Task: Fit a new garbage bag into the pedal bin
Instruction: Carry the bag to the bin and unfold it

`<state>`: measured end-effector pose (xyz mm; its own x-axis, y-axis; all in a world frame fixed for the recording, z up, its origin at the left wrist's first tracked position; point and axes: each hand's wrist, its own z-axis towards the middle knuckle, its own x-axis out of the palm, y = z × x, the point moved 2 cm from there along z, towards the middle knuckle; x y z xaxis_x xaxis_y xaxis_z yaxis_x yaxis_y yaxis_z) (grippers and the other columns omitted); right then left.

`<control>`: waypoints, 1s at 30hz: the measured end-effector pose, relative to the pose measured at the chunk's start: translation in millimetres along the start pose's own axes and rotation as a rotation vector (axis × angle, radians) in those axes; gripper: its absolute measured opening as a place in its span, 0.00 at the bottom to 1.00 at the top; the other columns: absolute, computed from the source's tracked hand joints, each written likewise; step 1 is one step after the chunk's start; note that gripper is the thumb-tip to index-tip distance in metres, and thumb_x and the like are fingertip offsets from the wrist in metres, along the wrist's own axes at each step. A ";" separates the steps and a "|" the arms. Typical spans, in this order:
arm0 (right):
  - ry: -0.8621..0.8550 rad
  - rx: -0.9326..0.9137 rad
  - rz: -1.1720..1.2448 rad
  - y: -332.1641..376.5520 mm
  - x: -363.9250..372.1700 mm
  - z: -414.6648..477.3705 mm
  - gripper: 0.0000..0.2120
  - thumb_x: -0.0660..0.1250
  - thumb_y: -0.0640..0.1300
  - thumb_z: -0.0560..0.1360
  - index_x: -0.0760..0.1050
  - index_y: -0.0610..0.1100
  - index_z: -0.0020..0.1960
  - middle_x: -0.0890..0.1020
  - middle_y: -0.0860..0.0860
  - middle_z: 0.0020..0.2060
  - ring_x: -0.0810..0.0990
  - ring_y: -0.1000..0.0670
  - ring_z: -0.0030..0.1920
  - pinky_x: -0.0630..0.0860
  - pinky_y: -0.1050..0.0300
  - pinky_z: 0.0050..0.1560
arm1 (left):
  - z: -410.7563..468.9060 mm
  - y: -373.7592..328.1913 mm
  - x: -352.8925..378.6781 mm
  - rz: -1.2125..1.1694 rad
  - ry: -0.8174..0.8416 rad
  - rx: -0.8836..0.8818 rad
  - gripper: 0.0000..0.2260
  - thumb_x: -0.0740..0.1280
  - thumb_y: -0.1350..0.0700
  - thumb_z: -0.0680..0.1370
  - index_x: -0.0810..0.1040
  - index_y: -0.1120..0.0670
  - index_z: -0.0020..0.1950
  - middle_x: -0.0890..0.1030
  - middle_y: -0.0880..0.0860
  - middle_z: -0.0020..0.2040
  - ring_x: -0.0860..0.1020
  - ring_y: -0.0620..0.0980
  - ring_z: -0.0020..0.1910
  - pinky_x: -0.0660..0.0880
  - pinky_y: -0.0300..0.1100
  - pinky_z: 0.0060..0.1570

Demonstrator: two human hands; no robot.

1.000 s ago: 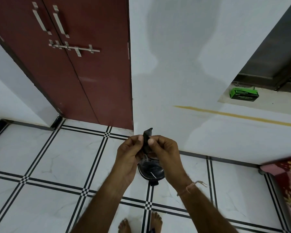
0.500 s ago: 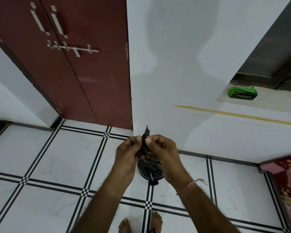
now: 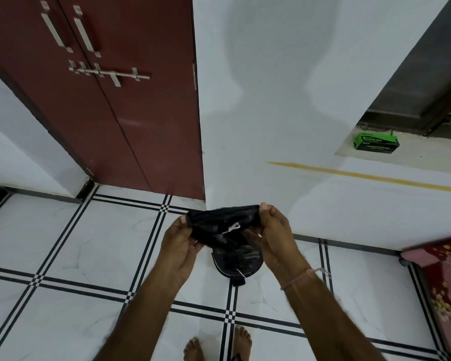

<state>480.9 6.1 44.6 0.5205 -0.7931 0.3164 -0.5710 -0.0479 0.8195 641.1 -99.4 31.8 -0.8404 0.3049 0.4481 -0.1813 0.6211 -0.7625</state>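
A folded black garbage bag (image 3: 223, 222) is stretched sideways between my two hands, still bunched into a band with a small white tag on it. My left hand (image 3: 179, 241) pinches its left end and my right hand (image 3: 272, 230) pinches its right end. Straight below the bag stands the black pedal bin (image 3: 238, 263) on the floor against the white wall, seen from above, mostly hidden by the bag and my hands. Its pedal (image 3: 238, 282) sticks out toward my bare feet (image 3: 218, 346).
A dark red double door (image 3: 115, 100) with a metal latch stands at the left. A green box of garbage bags (image 3: 376, 143) lies on a ledge at the right. A floral red mat or mattress (image 3: 445, 280) borders the tiled floor at the right edge.
My hands have moved apart, pulling the small upright folded bag open into a wide horizontal band above the bin.
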 end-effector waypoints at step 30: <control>0.147 -0.145 -0.449 30.6 1.5 3.6 0.22 0.69 0.58 0.79 0.76 0.38 0.41 0.75 0.50 0.30 0.72 0.54 0.27 0.68 0.61 0.28 | 5.9 6.0 48.6 0.345 0.154 0.043 0.19 0.76 0.53 0.73 0.83 0.63 0.58 0.86 0.63 0.55 0.85 0.60 0.56 0.82 0.51 0.56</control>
<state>462.0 1.2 68.4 0.7850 -0.6189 -0.0283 -0.1806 -0.2723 0.9451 596.2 -85.1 46.2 -0.7696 0.5979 0.2240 0.0750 0.4331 -0.8982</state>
